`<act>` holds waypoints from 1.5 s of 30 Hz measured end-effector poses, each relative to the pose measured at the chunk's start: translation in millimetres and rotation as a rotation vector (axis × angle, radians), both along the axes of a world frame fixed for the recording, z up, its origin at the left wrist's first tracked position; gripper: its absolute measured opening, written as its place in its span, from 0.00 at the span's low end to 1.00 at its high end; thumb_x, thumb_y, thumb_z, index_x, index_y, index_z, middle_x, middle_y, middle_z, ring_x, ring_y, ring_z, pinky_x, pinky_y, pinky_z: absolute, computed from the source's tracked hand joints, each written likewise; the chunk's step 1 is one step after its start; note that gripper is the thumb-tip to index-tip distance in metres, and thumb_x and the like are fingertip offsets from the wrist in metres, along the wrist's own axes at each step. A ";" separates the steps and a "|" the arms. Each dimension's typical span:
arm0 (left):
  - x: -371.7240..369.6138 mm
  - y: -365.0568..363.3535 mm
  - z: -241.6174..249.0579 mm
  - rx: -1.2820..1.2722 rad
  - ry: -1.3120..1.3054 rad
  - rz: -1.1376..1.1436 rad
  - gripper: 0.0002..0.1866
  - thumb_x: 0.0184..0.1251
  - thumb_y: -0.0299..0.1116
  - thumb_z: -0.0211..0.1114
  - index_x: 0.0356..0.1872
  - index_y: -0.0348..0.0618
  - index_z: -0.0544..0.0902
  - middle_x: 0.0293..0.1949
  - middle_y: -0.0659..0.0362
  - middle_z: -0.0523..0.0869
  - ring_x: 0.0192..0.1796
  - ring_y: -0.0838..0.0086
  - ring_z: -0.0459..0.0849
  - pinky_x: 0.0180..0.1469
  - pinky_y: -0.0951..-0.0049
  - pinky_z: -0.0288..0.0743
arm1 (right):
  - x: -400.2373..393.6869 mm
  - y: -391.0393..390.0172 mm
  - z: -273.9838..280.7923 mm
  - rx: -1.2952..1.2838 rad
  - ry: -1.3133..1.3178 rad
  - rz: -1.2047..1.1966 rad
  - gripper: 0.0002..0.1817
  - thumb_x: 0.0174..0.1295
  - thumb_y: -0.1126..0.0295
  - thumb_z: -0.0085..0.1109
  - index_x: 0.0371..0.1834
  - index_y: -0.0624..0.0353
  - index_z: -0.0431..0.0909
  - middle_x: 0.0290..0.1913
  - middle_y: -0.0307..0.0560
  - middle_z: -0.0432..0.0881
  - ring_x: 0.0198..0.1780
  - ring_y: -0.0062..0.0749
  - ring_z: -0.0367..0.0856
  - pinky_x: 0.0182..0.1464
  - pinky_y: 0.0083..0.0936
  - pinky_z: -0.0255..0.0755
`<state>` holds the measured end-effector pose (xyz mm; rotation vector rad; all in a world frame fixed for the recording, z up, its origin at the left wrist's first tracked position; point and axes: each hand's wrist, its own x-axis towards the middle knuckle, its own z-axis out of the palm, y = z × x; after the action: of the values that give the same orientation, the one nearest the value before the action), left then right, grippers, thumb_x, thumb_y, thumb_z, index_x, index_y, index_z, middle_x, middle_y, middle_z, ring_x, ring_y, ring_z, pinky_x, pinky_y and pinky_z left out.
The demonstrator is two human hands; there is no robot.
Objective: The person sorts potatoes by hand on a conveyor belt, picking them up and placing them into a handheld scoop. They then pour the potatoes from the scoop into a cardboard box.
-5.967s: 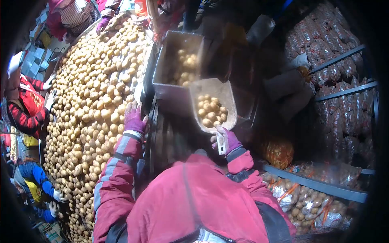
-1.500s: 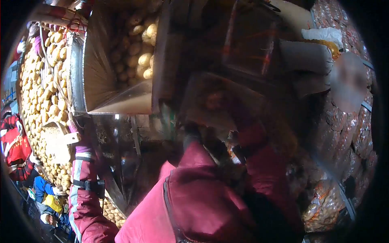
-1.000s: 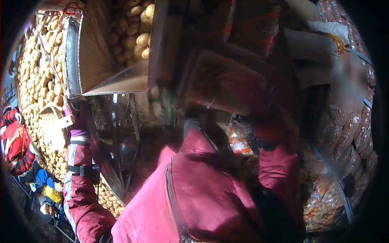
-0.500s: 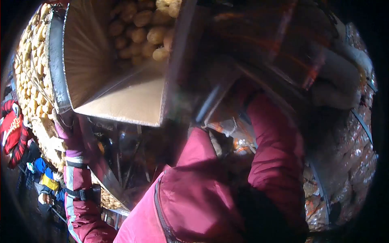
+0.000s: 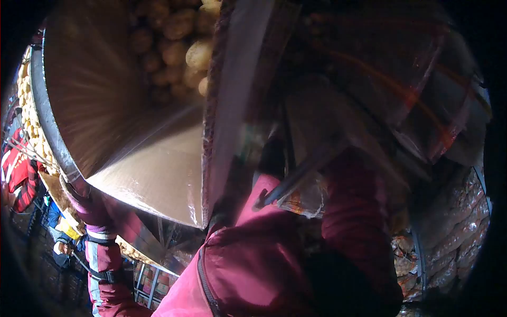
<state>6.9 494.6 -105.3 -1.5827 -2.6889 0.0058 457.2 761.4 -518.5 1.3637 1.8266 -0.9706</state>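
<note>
A brown-walled box (image 5: pixel 153 179) with potatoes (image 5: pixel 198 55) inside fills the upper left, its near corner close to my chest. My left hand (image 5: pixel 88 207), in a purple glove, is at the outer lower left side of this box, against or very near it. Its fingers are mostly hidden, so I cannot see how they are bent. My right sleeve (image 5: pixel 355 206) reaches up into deep shadow beneath dark, blurred panels, where my right hand is lost from sight. A dark bar (image 5: pixel 288 185) slants beside that sleeve.
More potatoes (image 5: pixel 33 121) lie beyond the box at the far left. A person in a red top (image 5: pixel 18 169) and another in blue and yellow (image 5: pixel 66 227) are there too. Clear plastic with orange stripes (image 5: pixel 422 105) hangs right, above wrapped goods (image 5: pixel 454 227).
The box sits lower and looks larger in view, and my left hand is lower with it. The bar beside my right sleeve has also shifted down. The right side has grown darker.
</note>
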 end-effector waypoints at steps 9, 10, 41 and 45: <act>-11.8 -19.2 -0.7 0.019 -0.045 0.032 0.37 0.56 0.15 0.50 0.73 0.35 0.57 0.63 0.43 0.72 0.63 0.55 0.76 0.62 0.61 0.70 | 5.2 0.2 1.6 -0.002 0.021 0.014 0.29 0.60 0.72 0.54 0.67 0.61 0.67 0.64 0.49 0.72 0.63 0.35 0.72 0.65 0.30 0.66; -9.2 -15.9 -2.4 0.011 -0.016 0.038 0.38 0.56 0.15 0.50 0.73 0.35 0.56 0.64 0.43 0.72 0.63 0.56 0.75 0.63 0.62 0.69 | 4.4 0.0 0.5 0.000 0.027 0.015 0.29 0.59 0.72 0.54 0.67 0.61 0.67 0.64 0.49 0.72 0.63 0.35 0.72 0.66 0.30 0.66; 2.0 17.6 -3.0 0.050 -0.250 0.010 0.37 0.62 0.25 0.64 0.71 0.30 0.58 0.60 0.44 0.73 0.60 0.59 0.75 0.60 0.64 0.71 | 64.0 -9.3 91.9 -0.087 0.387 -0.272 0.32 0.56 0.75 0.56 0.69 0.59 0.66 0.67 0.48 0.70 0.67 0.34 0.69 0.69 0.29 0.63; -11.1 17.9 -11.1 0.075 -0.342 -0.108 0.36 0.62 0.27 0.65 0.69 0.30 0.60 0.44 0.52 0.81 0.43 0.67 0.80 0.52 0.65 0.73 | 100.5 -27.7 165.9 -0.244 0.559 -0.462 0.33 0.56 0.75 0.56 0.69 0.59 0.65 0.67 0.48 0.70 0.68 0.34 0.68 0.69 0.29 0.63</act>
<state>-4.1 512.4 -116.4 -1.8520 -2.7943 -0.3977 557.7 733.7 -352.6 1.4864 1.7057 -1.9082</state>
